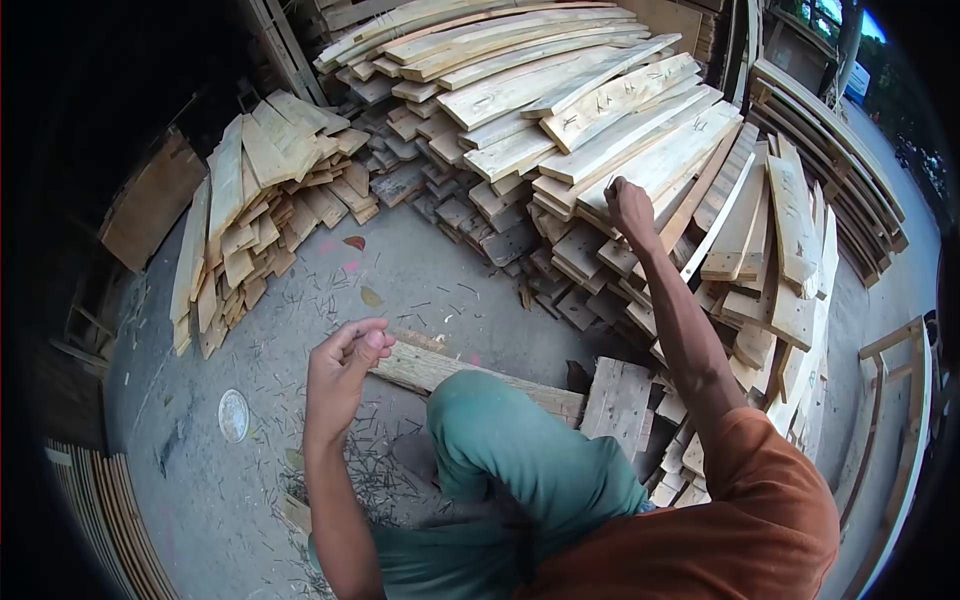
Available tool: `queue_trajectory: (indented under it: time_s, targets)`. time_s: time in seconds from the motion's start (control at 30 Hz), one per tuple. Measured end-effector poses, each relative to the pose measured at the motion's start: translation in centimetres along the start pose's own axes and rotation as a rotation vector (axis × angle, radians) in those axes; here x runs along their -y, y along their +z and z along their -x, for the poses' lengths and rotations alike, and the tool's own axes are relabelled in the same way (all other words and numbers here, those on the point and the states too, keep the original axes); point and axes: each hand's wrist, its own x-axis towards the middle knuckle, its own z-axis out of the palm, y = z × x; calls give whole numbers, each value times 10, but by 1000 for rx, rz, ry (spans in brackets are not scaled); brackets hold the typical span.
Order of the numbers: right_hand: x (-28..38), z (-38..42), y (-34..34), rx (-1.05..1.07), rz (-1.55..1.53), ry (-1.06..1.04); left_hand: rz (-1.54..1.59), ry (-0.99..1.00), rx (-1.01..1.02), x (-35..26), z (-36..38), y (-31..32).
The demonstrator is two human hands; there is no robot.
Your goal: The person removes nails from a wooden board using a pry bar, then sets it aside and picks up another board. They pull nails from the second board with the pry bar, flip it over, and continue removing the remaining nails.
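My right hand (630, 210), fingers curled closed, is stretched out over the near end of a pale wooden plank (665, 150) on the big stack. Whether it touches the plank or pinches something small is hidden. My left hand (345, 368) is raised over the floor with thumb and fingers drawn together. What they hold, if anything, is too small to make out. Below it lies a rough wooden board (470, 378), partly behind my bent knee. Many loose nails (385, 470) are scattered on the concrete around it.
A smaller plank pile (265, 190) stands to the left. More planks (765, 260) lean and overlap on the right, with long stacked boards (830, 165) behind them. A wooden frame (890, 440) lies at far right. A round whitish disc (233, 416) rests on the concrete floor (190, 385).
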Motion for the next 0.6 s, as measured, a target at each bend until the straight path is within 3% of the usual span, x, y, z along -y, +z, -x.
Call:
queue_trajectory:
  time_s: [0.1,0.23,0.33,0.5,0.6]
  targets:
    - [-4,-4,-2,36,-29,-71,-19,-140,11,42,4,-17]
    - [44,13,-25,52,-67,-120,-11,-256,13,76,-12,-2]
    - [116,52,-42,129,-157,-240,163,-319,136,91,-40,39]
    - [232,107,-73,284,-263,-284,915,-406,338,90,-66,88]
    - [261,128,-68,269,-296,-304,948,-386,327,82,-56,80]
